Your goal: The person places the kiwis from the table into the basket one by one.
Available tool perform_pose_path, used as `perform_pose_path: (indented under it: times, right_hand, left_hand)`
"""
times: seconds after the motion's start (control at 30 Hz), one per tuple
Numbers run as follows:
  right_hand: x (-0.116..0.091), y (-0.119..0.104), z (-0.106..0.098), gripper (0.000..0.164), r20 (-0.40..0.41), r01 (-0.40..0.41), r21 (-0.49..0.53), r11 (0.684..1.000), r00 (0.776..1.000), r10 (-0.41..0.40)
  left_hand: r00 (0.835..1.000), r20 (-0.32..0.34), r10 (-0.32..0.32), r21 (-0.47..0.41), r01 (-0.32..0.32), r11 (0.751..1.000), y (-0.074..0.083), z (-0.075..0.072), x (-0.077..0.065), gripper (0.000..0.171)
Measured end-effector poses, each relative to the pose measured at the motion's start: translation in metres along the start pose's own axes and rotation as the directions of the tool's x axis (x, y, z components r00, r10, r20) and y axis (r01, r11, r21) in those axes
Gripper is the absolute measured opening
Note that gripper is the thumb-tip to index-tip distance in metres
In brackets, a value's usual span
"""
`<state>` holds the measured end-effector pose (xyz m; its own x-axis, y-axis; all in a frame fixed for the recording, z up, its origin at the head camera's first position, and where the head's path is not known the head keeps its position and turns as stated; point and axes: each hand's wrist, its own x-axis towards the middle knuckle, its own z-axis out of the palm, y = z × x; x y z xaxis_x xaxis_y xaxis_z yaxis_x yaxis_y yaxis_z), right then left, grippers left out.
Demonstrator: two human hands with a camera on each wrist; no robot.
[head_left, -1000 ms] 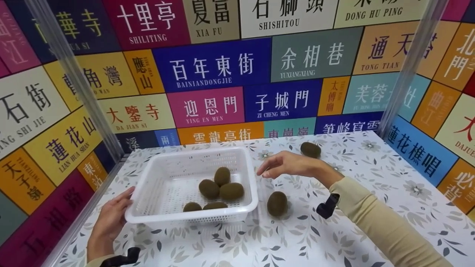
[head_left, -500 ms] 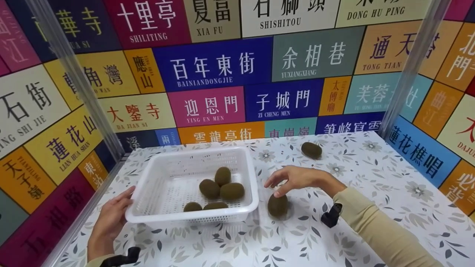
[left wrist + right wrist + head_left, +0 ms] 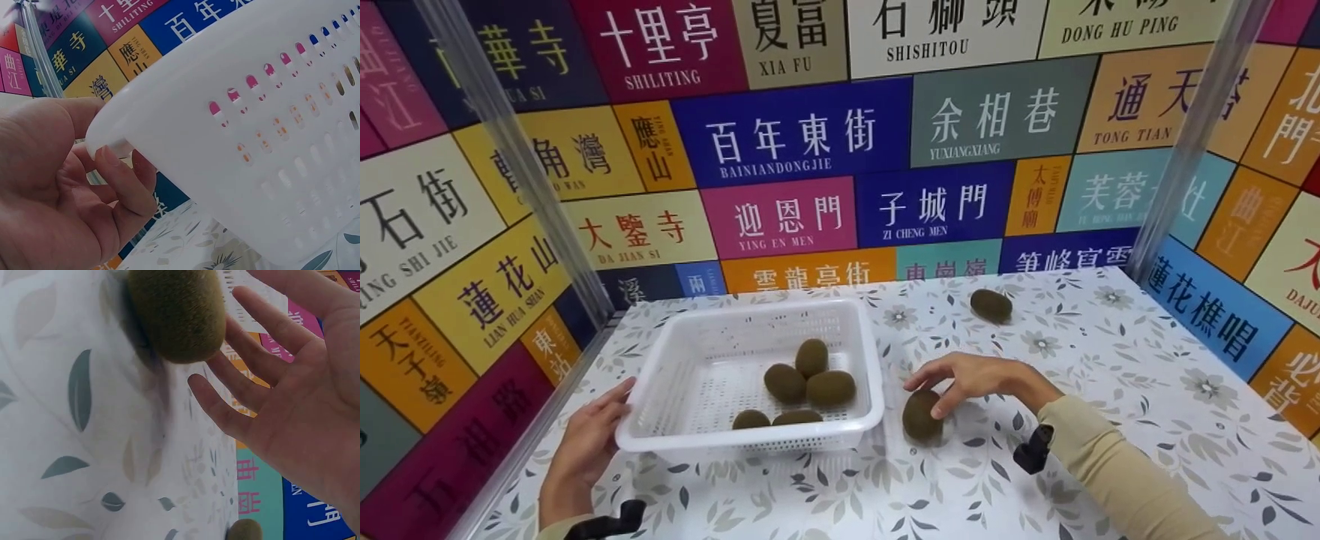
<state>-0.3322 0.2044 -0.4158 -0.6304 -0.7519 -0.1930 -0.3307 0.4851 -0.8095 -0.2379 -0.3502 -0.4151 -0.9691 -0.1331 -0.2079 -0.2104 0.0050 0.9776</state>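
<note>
A white plastic basket [image 3: 690, 441] holds several brown kiwis [image 3: 831, 388] toward its right side. At the basket's left end, my left hand [image 3: 585, 442] grips the rim; the left wrist view shows the fingers curled under the basket edge [image 3: 169, 124]. To the right of the basket, a single kiwi [image 3: 919, 420] lies on the table. Over it reaches my right hand [image 3: 979, 375], thumb and fingertips at its upper side. In the right wrist view the fingers of this hand [image 3: 304, 382] are spread, largely straight, close beside the kiwi [image 3: 180, 318].
Another kiwi [image 3: 991, 305] lies farther back on the right of the table. A white leaf-and-flower cloth [image 3: 1110, 397] covers the tabletop. Colourful sign-patterned walls [image 3: 795, 135] stand behind and at both sides, with clear corner posts [image 3: 1177, 142].
My right hand has moved down and slightly right, from beside the basket's right rim to the nearby kiwi. My left hand and the basket stay in place.
</note>
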Motion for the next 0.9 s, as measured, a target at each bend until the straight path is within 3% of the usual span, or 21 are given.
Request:
perform_pose_path:
  times: [0.3,0.67,0.9]
  right_hand:
    - [0.0,0.017,0.009,0.062,-0.04,0.048,0.037,0.998,0.998,-0.046]
    - [0.0,0.023,0.013,0.066,-0.043,-0.012,0.038,0.999,0.999,0.014]
    - [0.003,0.022,0.015,0.058,-0.03,-0.049,-0.012,0.999,0.998,0.049]
  left_hand:
    - [1.0,-0.005,0.0,-0.027,0.0,1.0,0.0,0.0,0.0,0.055]
    - [1.0,0.003,0.03,-0.035,-0.029,0.999,-0.001,0.0,0.001,0.055]
    - [1.0,-0.001,0.028,-0.03,-0.028,0.999,-0.003,-0.002,0.0,0.055]
